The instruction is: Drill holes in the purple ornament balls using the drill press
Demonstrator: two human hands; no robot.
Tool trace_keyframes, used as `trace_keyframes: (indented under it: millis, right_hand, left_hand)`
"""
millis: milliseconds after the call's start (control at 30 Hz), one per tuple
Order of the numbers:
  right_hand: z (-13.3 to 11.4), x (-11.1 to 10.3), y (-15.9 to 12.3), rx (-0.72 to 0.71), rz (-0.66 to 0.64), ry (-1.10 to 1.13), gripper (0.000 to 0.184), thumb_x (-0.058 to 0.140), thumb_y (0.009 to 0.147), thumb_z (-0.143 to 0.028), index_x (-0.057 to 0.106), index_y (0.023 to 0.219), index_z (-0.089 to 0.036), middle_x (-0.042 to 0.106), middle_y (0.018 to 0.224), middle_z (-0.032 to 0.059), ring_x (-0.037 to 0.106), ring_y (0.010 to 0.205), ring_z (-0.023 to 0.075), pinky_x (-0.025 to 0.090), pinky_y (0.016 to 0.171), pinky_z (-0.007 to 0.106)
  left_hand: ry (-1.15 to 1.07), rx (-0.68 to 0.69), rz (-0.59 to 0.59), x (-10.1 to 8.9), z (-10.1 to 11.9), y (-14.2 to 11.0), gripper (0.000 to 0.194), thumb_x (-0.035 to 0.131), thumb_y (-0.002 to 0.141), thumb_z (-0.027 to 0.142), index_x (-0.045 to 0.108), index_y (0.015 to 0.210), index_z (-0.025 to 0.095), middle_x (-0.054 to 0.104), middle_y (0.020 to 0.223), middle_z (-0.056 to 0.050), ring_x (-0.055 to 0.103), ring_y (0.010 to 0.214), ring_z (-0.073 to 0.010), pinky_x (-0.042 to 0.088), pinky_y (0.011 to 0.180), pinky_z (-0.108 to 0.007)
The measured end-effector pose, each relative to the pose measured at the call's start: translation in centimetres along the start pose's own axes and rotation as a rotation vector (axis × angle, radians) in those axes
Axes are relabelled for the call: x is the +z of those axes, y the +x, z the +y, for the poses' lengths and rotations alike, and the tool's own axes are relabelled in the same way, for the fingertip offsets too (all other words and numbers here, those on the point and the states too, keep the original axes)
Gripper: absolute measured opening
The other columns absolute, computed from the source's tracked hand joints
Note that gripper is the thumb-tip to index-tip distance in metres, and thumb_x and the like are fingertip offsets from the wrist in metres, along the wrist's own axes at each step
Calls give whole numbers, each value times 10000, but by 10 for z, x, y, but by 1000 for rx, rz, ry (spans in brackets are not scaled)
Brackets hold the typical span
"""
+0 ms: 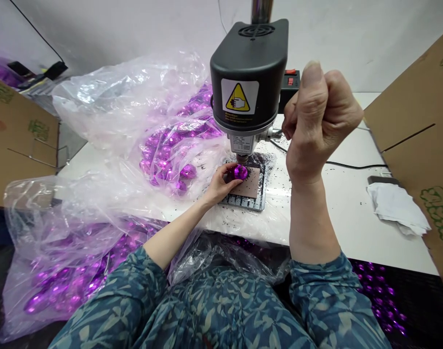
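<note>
White and sprinkled with dark specks, the surface [330, 198] runs back to a pale wall [355, 48]. Near its front edge, my left hand [219, 186] is partly closed, fingertips above and thumb below, pinching a shiny purple ball [240, 172] from the left. I take that side grip as a way to stop the ball rolling while the fingers leave its top free. It sits directly under the spindle [242, 158], upon a flat brown board [249, 189], which probably cushions it from the slotted metal base [243, 203] underneath.

Higher up, my right hand [319, 116] is curled into a fist, thumb uppermost, seemingly round the metal lever [277, 133]; its fingers hide the grip. Being out to the machine's side, it leaves the ball in view. Above the spindle is the black machine [248, 63], its warning label facing me, presumably so I notice it.

To the left, more purple balls [163, 150] lie in an open clear plastic bag [127, 92], likely put there to be within the left hand's reach. Right of the machine, a black cable [352, 166] crosses the surface, well apart from the ball, with white papers [396, 206] beside a cardboard box [414, 145].
</note>
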State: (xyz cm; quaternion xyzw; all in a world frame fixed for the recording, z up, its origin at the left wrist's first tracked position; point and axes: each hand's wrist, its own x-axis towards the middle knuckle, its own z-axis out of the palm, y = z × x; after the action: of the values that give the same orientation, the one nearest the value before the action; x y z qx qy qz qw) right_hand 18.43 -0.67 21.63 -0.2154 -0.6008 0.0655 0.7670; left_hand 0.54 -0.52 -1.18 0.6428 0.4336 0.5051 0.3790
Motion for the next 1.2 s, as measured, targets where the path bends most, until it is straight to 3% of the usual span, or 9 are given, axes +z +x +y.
trace_keyframes:
  millis: [100, 233, 433, 600, 833, 1000, 1200]
  right_hand:
    - [0, 0, 0, 2, -7, -7, 562, 588, 998, -596, 292, 670, -248, 309, 541, -101, 330, 427, 2, 295, 478, 222]
    - [-3, 2, -1, 2, 18, -13, 601, 601, 977, -648, 271, 661, -257, 279, 536, -94, 318, 418, 32, 276, 463, 271]
    - [-8, 4, -6, 2, 39, 1, 623, 630, 967, -671, 287, 640, -267, 295, 525, -83, 295, 415, 69, 246, 466, 338]
    - [-9, -1, -15, 27, 41, -80, 648, 602, 1001, -686, 269, 647, -256, 282, 523, -73, 301, 433, 81, 260, 486, 355]
    - [-8, -7, -34, -153, 43, -111, 542, 576, 1091, -357, 277, 658, -229, 305, 537, -58, 284, 447, 72, 246, 481, 346]
    - [-3, -10, -48, -199, 44, -122, 554, 550, 1087, -342, 250, 631, -250, 237, 517, -54, 267, 428, 90, 261, 445, 343]
    - [11, -10, -54, -352, 96, -68, 504, 562, 1051, -223, 255, 652, -246, 227, 497, -76, 260, 382, 70, 259, 379, 299]
  left_hand:
    - [55, 85, -15, 5, 1, -3, 562, 917, 869, 397, 691, 1352, 218, 743, 1377, -128, 704, 1337, -315, 560, 1204, -507]
    - [-8, 130, -13, 16, 0, -10, 569, 903, 892, 499, 661, 1331, 231, 711, 1418, -138, 698, 1355, -312, 565, 1193, -499]
    - [-121, 37, 56, 27, -8, -16, 667, 943, 845, 597, 617, 1304, 240, 737, 1343, -131, 735, 1285, -303, 595, 1144, -491]
    - [-105, 17, 48, 28, -4, -14, 679, 951, 830, 610, 629, 1293, 231, 749, 1328, -132, 737, 1278, -313, 583, 1151, -504]
    - [-92, 5, 31, 25, 5, -13, 668, 955, 835, 595, 631, 1287, 224, 745, 1355, -148, 726, 1309, -321, 567, 1170, -507]
    - [-98, -5, 31, 25, 8, -14, 664, 947, 839, 617, 635, 1283, 234, 752, 1345, -137, 728, 1303, -320, 569, 1162, -503]
    - [-113, 0, 34, 25, 8, -15, 660, 939, 845, 620, 648, 1288, 227, 749, 1351, -150, 724, 1307, -330, 569, 1161, -517]
